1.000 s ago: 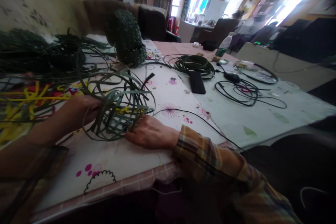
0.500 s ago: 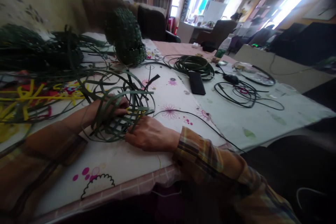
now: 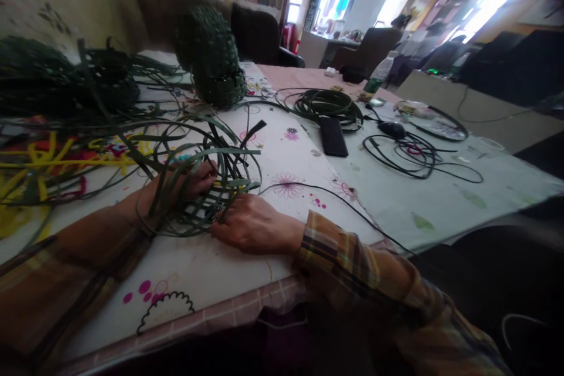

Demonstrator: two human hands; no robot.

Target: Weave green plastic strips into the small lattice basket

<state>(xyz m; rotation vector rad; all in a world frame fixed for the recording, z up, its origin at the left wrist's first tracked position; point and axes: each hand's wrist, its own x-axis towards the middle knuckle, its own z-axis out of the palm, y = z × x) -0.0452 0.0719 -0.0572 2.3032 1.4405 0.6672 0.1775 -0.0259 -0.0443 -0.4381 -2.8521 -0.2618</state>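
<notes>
A loose weave of dark green strips (image 3: 205,208) lies on the flowered tablecloth (image 3: 229,282), its long ends curling up and around. My left hand (image 3: 196,181) is inside the curling strips at the weave's far left side, fingers closed, partly covered by strips. At the near right edge of the weave, my right hand (image 3: 244,223) is closed with the fingertips pinched on the strips. A finished-looking green woven basket (image 3: 211,53) stands farther back.
Yellow strips (image 3: 53,158) and a green heap (image 3: 35,76) lie at left. Behind and right are a strip coil (image 3: 326,107), a black phone (image 3: 333,136), a bottle (image 3: 378,75), and black loops (image 3: 396,155). One thin strip runs right from the weave.
My left hand has shifted slightly up, and its forearm has changed angle. The strips around it have moved a little. My right hand stays nearly in place.
</notes>
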